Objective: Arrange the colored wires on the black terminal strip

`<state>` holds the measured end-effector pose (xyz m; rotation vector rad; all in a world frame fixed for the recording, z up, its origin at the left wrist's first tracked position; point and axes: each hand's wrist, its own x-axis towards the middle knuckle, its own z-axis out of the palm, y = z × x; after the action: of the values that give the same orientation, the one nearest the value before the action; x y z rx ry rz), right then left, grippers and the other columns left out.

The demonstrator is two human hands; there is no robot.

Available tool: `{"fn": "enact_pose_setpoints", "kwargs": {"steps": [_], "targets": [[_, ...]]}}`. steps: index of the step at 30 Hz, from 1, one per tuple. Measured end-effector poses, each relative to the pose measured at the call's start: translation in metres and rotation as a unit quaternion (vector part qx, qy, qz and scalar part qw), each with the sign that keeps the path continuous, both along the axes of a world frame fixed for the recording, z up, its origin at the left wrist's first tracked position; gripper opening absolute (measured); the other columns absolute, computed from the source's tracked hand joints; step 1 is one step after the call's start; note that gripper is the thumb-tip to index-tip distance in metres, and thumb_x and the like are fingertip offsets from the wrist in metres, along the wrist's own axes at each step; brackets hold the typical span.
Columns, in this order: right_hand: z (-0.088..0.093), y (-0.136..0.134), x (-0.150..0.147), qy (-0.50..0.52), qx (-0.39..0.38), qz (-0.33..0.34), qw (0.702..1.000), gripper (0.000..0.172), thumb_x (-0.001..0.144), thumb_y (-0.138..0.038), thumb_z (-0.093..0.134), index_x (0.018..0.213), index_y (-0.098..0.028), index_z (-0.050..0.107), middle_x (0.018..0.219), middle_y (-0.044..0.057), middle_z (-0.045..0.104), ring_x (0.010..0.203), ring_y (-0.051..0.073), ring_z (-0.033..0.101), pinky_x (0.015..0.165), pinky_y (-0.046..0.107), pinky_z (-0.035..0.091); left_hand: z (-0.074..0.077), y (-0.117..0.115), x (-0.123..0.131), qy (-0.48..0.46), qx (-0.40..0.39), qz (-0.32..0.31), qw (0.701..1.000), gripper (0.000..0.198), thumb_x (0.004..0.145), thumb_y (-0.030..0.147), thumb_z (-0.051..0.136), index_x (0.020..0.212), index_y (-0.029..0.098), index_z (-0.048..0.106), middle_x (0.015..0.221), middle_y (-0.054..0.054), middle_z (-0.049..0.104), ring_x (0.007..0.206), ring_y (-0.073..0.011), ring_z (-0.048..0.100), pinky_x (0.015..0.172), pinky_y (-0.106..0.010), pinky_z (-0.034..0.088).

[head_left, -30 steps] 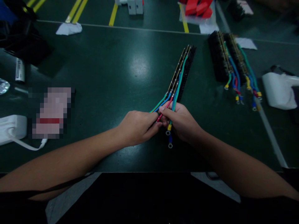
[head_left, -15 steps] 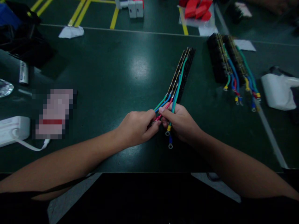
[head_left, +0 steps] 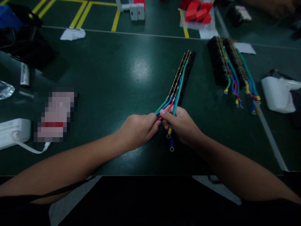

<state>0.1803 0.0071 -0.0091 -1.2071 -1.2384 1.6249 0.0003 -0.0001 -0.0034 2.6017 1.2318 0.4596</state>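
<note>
A long black terminal strip (head_left: 187, 73) lies on the dark green table (head_left: 113, 81), slanting away from me. Green, blue and red wires (head_left: 175, 97) run along it and fan out at its near end. My left hand (head_left: 137, 130) is closed, pinching the red wire beside the strip's near end. My right hand (head_left: 181, 125) is closed around the bundle of wires there. Ring terminals with yellow and blue sleeves (head_left: 170, 139) hang out below my right fingers.
Two more wired black strips (head_left: 225, 61) lie at the back right. A white bag (head_left: 278, 94) sits at the right edge, a white device with a cord (head_left: 14, 133) at the left, dark items (head_left: 25, 44) back left. Red parts (head_left: 196, 9) lie beyond the table.
Both hands stay at the strip's near end; my left fingers have shifted slightly on the red wire. The view has tilted down a little.
</note>
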Motion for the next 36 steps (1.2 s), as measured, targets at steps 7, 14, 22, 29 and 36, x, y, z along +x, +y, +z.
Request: {"fn": "enact_pose_setpoints", "kwargs": {"steps": [7,14,22,29,36], "targets": [[0.0002,-0.0003,0.0004,-0.002,-0.004,0.0,1.0,0.026,0.09,-0.037,0.061,0.074,-0.018,0.056,0.057,-0.004,0.052,0.05,0.009,0.046,0.049,0.022,0.036,-0.0009,-0.0011,-0.0012,-0.079,-0.003,0.009,0.997,0.025,0.095,0.034,0.047,0.079,0.017,0.056,0.06,0.002,0.057,0.049,-0.0104,0.05,0.049,-0.023,0.033],[-0.0003,0.0,0.0005,0.0,0.001,-0.003,1.0,0.025,0.09,-0.037,0.061,0.075,-0.018,0.056,0.057,-0.005,0.053,0.05,0.009,0.047,0.05,0.022,0.036,-0.0011,0.0004,-0.001,-0.118,0.014,0.004,0.993,0.017,0.091,0.029,0.056,0.081,0.017,0.062,0.065,0.003,0.059,0.054,-0.009,0.051,0.053,-0.022,0.036],[-0.0023,0.0,0.0005,-0.004,0.004,-0.001,1.0,0.027,0.091,-0.038,0.06,0.073,-0.018,0.055,0.057,-0.004,0.053,0.05,0.009,0.047,0.05,0.022,0.036,0.0004,-0.0002,-0.0011,-0.101,0.021,-0.01,0.995,0.026,0.096,0.029,0.049,0.078,0.016,0.063,0.064,0.001,0.058,0.055,-0.01,0.05,0.055,-0.023,0.036],[-0.0036,0.0003,-0.0001,0.01,-0.007,-0.003,1.0,0.027,0.091,-0.038,0.059,0.074,-0.018,0.054,0.056,-0.005,0.052,0.049,0.009,0.047,0.048,0.022,0.036,0.0001,-0.0012,-0.0014,-0.074,0.026,-0.014,0.997,0.028,0.098,0.029,0.044,0.079,0.016,0.061,0.065,0.0,0.059,0.057,-0.0113,0.052,0.055,-0.024,0.037],[-0.0025,-0.0003,-0.0001,-0.003,-0.007,-0.01,1.0,0.025,0.091,-0.036,0.059,0.075,-0.018,0.055,0.056,-0.004,0.054,0.049,0.008,0.048,0.049,0.022,0.037,-0.0013,-0.0003,-0.0012,-0.11,0.026,0.003,0.994,0.02,0.093,0.029,0.053,0.08,0.017,0.062,0.065,0.002,0.061,0.055,-0.0094,0.055,0.053,-0.021,0.038]]}}
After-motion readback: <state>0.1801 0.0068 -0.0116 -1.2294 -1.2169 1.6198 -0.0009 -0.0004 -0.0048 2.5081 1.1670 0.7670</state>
